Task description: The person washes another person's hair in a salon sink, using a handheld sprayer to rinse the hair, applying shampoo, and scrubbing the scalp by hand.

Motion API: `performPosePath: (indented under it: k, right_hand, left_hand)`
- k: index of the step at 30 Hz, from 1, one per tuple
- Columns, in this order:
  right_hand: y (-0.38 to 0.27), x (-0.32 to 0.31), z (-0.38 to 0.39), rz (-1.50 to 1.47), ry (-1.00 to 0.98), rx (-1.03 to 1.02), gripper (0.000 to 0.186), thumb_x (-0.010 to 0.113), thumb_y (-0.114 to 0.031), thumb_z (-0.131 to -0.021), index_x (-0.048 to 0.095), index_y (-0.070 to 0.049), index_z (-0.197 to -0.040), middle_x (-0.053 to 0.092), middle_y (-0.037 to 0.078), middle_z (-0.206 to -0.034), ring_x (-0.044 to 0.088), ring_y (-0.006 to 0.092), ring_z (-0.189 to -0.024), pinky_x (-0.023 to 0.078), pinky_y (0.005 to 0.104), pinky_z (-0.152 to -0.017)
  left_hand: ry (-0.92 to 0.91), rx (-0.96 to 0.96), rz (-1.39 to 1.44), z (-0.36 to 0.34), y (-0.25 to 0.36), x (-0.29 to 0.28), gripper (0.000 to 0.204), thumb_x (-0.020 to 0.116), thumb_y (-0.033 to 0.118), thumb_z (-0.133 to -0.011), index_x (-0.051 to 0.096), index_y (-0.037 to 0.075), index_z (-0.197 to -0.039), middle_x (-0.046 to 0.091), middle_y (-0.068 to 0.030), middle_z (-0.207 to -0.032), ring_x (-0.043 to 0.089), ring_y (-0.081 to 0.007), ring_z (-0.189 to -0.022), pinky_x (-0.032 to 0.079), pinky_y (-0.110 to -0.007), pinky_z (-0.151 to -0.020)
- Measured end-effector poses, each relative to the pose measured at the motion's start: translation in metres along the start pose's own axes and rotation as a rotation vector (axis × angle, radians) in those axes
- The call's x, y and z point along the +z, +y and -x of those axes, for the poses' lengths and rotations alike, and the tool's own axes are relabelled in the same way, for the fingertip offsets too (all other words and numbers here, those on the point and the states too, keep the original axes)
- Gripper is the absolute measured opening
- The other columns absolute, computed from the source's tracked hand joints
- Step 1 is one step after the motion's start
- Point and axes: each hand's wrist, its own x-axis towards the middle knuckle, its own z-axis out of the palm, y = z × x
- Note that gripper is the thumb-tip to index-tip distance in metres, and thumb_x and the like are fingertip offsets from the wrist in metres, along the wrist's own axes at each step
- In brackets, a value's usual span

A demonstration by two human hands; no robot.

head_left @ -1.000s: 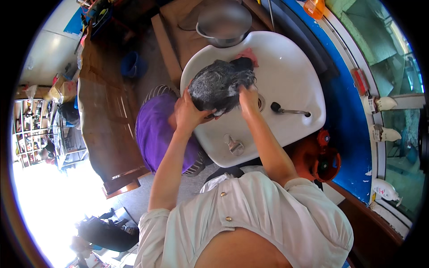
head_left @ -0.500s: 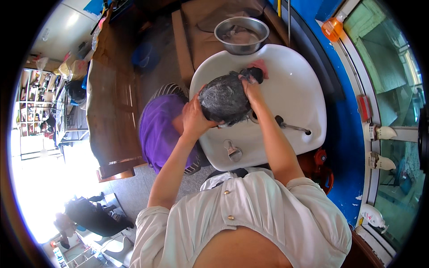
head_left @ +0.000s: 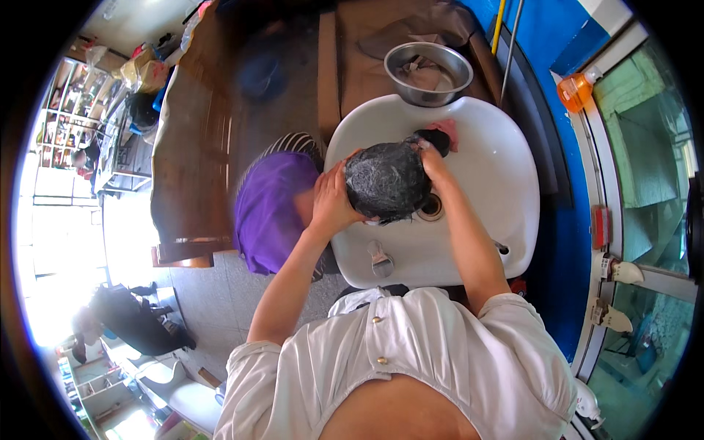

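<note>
A person's head (head_left: 389, 181), with dark hair lathered in whitish foam, is bent over a white basin (head_left: 488, 172). My left hand (head_left: 334, 199) cups the head's left and near side, fingers curved against the hair. At the far right side my right hand (head_left: 434, 163) presses on the hair, its fingertips partly hidden by hair and foam. The person wears a purple cape (head_left: 271, 213) over the shoulders. Just beyond my right hand lie a black item (head_left: 438, 139), whose kind I cannot tell, and a pink cloth (head_left: 449, 134).
A steel bowl (head_left: 458, 84) holding cloth stands behind the basin. The basin has a drain (head_left: 431, 207) and a metal tap lever (head_left: 380, 260). An orange bottle (head_left: 576, 92) stands by the window at right. Brown seating (head_left: 194, 169) lies left, with another person (head_left: 139, 319) farther off.
The view has shifted, so basin and bowl sit lower and farther right. The drain shows more fully, and the spray head has dropped from sight by my right forearm. Both hands stay on the head.
</note>
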Motion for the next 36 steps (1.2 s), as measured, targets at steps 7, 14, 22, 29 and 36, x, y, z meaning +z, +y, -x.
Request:
performPosePath:
  k: [7,14,22,29,36]
  right_hand:
    - [0.024,-0.011,-0.019,-0.017,-0.158,0.143,0.028,0.056,-0.023,-0.09,0.061,0.002,-0.103,0.063,0.002,-0.089,0.055,0.0141,-0.081,0.042,0.0282,-0.077]
    - [-0.034,0.008,-0.019,0.178,-0.396,0.033,0.02,0.058,-0.015,-0.086,0.064,0.001,-0.096,0.062,0.001,-0.085,0.054,0.0096,-0.078,0.043,0.0239,-0.075]
    - [-0.004,0.007,-0.042,0.279,-0.584,-0.051,0.025,0.06,-0.025,-0.086,0.064,-0.002,-0.097,0.062,0.002,-0.095,0.055,0.012,-0.089,0.042,0.0276,-0.084]
    - [0.023,0.007,-0.057,-0.042,-0.477,0.394,0.024,0.055,-0.024,-0.086,0.064,-0.003,-0.094,0.063,0.002,-0.094,0.055,0.0125,-0.085,0.042,0.0282,-0.08]
    - [-0.067,0.034,-0.01,0.616,-0.733,-0.229,0.025,0.054,-0.018,-0.083,0.063,0.002,-0.095,0.061,0.005,-0.097,0.055,0.0154,-0.091,0.041,0.027,-0.083]
  left_hand:
    - [-0.024,0.0,0.049,-0.005,0.005,0.0,0.122,0.088,0.04,-0.037,0.028,0.004,-0.137,0.042,-0.0151,-0.133,0.038,-0.0321,-0.126,0.025,-0.048,-0.106]
    - [-0.017,-0.009,0.025,0.006,0.009,-0.012,0.119,0.087,0.043,-0.038,0.03,0.001,-0.135,0.043,-0.0168,-0.132,0.038,-0.0327,-0.127,0.024,-0.045,-0.107]
    - [-0.002,0.025,0.0,0.01,-0.001,0.0,0.121,0.087,0.042,-0.036,0.03,0.002,-0.135,0.045,-0.0173,-0.13,0.04,-0.0315,-0.125,0.024,-0.046,-0.107]
    - [-0.046,0.019,0.039,0.004,0.003,-0.002,0.122,0.087,0.042,-0.036,0.029,0.005,-0.137,0.046,-0.0169,-0.129,0.04,-0.0316,-0.124,0.024,-0.046,-0.106]
    - [-0.07,-0.046,0.011,0.012,0.001,-0.011,0.124,0.087,0.044,-0.038,0.026,0.004,-0.138,0.047,-0.0181,-0.128,0.04,-0.0311,-0.125,0.023,-0.046,-0.107]
